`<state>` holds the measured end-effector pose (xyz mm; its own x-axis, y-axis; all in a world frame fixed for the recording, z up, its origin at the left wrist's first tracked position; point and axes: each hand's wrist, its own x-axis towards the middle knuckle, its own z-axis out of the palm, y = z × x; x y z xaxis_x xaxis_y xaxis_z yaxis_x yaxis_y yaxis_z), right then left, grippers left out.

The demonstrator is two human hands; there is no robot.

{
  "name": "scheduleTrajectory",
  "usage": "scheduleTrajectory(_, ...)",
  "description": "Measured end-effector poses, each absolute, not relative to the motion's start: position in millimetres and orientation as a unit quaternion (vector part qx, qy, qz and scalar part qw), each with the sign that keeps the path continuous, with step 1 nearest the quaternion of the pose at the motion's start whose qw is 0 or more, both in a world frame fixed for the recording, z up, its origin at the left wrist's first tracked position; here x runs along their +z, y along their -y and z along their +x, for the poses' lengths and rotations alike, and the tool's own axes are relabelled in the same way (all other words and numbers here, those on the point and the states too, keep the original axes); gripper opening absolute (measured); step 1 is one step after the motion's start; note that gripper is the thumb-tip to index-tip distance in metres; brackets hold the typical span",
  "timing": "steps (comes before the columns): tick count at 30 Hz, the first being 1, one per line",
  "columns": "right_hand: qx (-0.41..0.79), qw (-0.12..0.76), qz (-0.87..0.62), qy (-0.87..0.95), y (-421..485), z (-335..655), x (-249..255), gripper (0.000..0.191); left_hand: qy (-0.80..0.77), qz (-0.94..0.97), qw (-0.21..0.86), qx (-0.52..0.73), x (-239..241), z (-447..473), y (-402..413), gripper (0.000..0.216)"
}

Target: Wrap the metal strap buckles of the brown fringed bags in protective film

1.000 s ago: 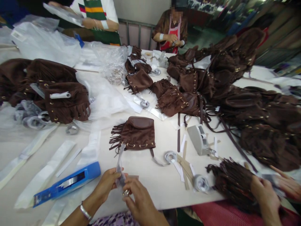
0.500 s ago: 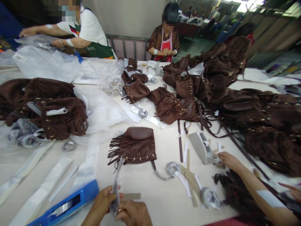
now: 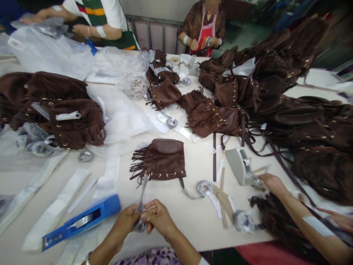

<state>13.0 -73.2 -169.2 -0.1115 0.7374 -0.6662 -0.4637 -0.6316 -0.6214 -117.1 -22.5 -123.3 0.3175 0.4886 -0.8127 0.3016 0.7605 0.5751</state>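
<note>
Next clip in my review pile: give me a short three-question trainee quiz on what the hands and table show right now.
1. True or false: both of the wearer's hands grip the wrapped strap.
2. What lies nearest the left hand on the table: A) blue box, B) tape dispenser, C) roll of strap?
3. Whose hand touches the tape dispenser?

Key:
1. True: left hand and right hand pinch the wrapped strap together.
2. A, the blue box.
3. A co-worker's hand at the right rests at the base of the tape dispenser.
</note>
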Motion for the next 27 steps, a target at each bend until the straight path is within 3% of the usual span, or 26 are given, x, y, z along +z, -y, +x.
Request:
scheduleTrajectory(5, 0.641, 0.419, -0.615, 0.190, 75.1, 8.8, -161.7, 0.020, -0.598, 0.318, 0.730, 0.091, -115.7, -113.1, 22.8, 0.023)
scheduleTrajectory(9, 0.539, 0.423, -0.672, 0.282, 75.4, 9.1, -147.9, 0.012, -0.585, 0.249, 0.760, 0.134, -115.8, -115.4, 25.0, 0.026)
scheduleTrajectory(19, 0.587, 0.367, -0.630, 0.353, 73.0, 17.1, -149.8, 0.016, -0.515, 0.237, 0.812, 0.138, -98.2, -116.0, 24.0, 0.029)
scheduleTrajectory(27, 0.598, 0.378, -0.633, 0.314, 71.5, 15.8, -140.9, 0.006, -0.521, 0.257, 0.802, 0.141, -85.1, -107.1, 24.1, 0.025)
